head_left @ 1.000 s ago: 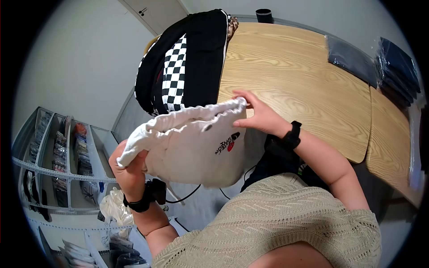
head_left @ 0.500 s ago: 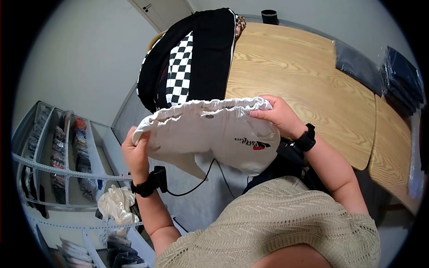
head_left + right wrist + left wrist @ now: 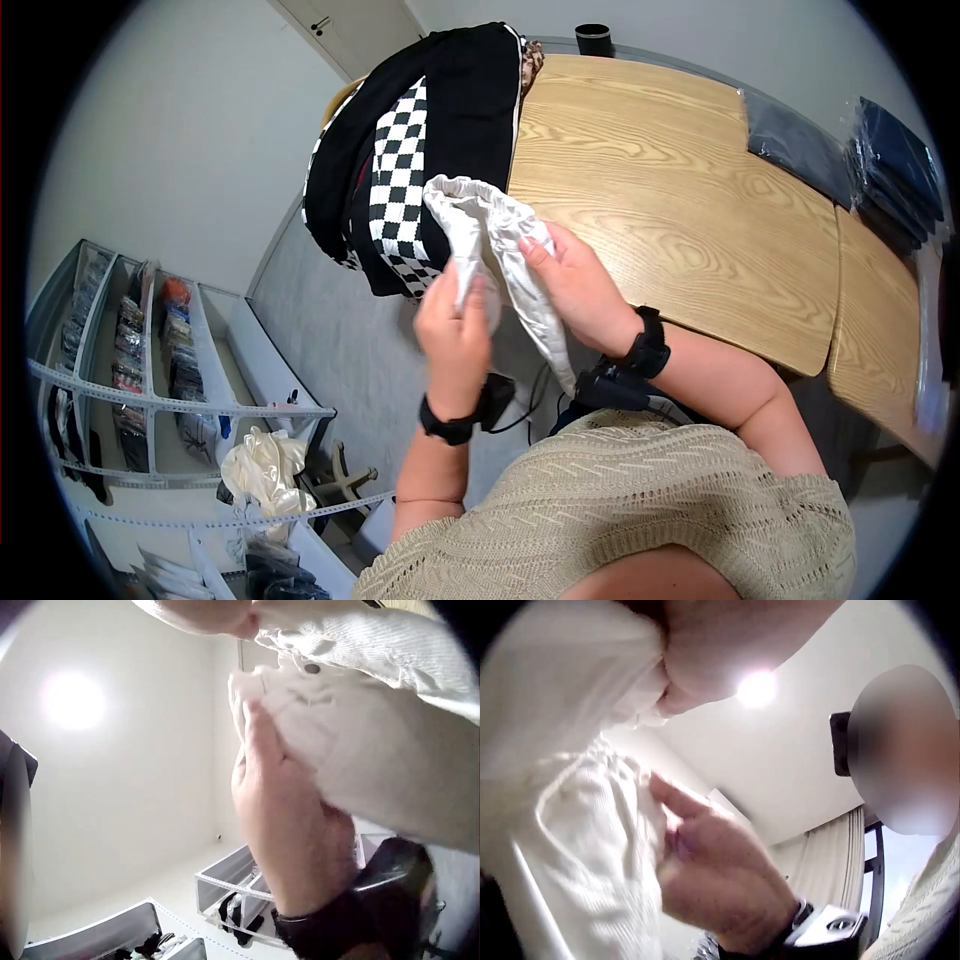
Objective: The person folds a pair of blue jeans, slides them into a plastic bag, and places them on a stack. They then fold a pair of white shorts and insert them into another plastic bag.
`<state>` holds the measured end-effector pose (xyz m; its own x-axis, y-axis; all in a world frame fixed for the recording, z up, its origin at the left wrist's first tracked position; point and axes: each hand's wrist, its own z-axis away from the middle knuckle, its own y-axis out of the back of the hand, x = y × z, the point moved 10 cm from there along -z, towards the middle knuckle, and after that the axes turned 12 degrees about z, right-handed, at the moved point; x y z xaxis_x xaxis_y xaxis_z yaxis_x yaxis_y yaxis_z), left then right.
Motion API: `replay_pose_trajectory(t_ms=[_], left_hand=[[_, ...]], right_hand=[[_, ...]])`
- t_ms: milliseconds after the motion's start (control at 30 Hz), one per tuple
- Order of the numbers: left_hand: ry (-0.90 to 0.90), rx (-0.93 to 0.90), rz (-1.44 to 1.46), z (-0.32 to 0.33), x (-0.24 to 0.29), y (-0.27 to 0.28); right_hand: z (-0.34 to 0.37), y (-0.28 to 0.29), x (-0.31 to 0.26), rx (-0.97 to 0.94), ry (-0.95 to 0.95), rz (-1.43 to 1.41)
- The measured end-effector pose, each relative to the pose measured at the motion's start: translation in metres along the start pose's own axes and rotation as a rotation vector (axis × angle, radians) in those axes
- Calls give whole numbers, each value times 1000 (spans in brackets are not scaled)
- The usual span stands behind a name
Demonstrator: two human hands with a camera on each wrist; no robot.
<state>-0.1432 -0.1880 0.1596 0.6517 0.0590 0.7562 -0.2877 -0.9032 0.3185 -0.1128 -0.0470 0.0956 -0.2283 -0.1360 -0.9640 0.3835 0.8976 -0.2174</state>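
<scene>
White pants (image 3: 516, 272) with a gathered elastic waistband hang between the two hands in the head view, folded inward so the band makes a narrow loop. My left hand (image 3: 452, 335) grips the near side of the band, thumb up along the cloth. The right hand (image 3: 585, 285) pinches the other side, its thumb on top of the gathers. A thin cord hangs down the white cloth (image 3: 577, 847) in the left wrist view. A small round eyelet (image 3: 312, 668) shows near the waistband in the right wrist view. The lower legs are mostly hidden.
Beyond the hands stands a wooden table (image 3: 680, 190). A pile of black and checkered clothing (image 3: 400, 160) lies at its left end. Bagged dark garments (image 3: 890, 170) are at the right. Shelves (image 3: 150, 390) with packed clothes stand at the left, near cream satin fabric (image 3: 265, 470).
The hands were spread wide, stretching the waistband; the left hand has moved right towards the right hand, and the right has come slightly left. The band has folded together, its printed front turned out of sight.
</scene>
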Motion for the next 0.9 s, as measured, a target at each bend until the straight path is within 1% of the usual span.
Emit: replay_pose_trajectory(t_ms=[33,67,100,200,233,267,300,400,467,533,567,633,667,700,733,767,833,900], left_hand=[[4,-11,1,3,4,-13],[-125,-48,-44,5,15,-26],[-188,-34,-75,9,15,-34],[-161,-35,-87,14,12,-39],[-114,-82,-103,14,11,-43],[-65,-130,-121,15,8,-46],[-96,-138,-164,18,11,-49],[-130,-167,-233,25,8,-60],[-117,-184,-219,27,6,-61],[-104,-201,-204,28,5,-62],[-122,-245,-153,28,7,-64],[-157,-335,-50,30,11,-67],[-135,-416,-4,29,10,-68],[-136,-416,-2,26,11,-56],[-96,-499,-52,24,6,-47],[-57,-583,-102,23,2,-39],[-300,-309,-292,3,33,6],[-512,-252,-364,-12,66,18]], right_hand=[[2,-5,-1,-1,3,-46],[3,-9,0,-32,-7,-15],[3,-8,-1,-27,-7,-11],[2,-4,-4,-13,22,-3],[3,-3,-6,-14,22,-2],[4,-4,-6,-27,-17,-29],[5,-6,-3,-40,-57,-57],[6,-5,3,-15,-64,-56],[8,-3,3,-1,-66,-42],[15,-12,-12,-89,-58,-6],[16,-11,-14,-89,-59,-6],[18,-6,-18,-76,-21,209],[16,-2,-16,-75,-23,210],[12,1,-10,-109,-57,86],[10,1,-6,-142,-89,-36],[10,2,-8,-140,-87,-33],[12,-1,-14,-174,-48,97],[16,-6,-15,-198,-34,132]])
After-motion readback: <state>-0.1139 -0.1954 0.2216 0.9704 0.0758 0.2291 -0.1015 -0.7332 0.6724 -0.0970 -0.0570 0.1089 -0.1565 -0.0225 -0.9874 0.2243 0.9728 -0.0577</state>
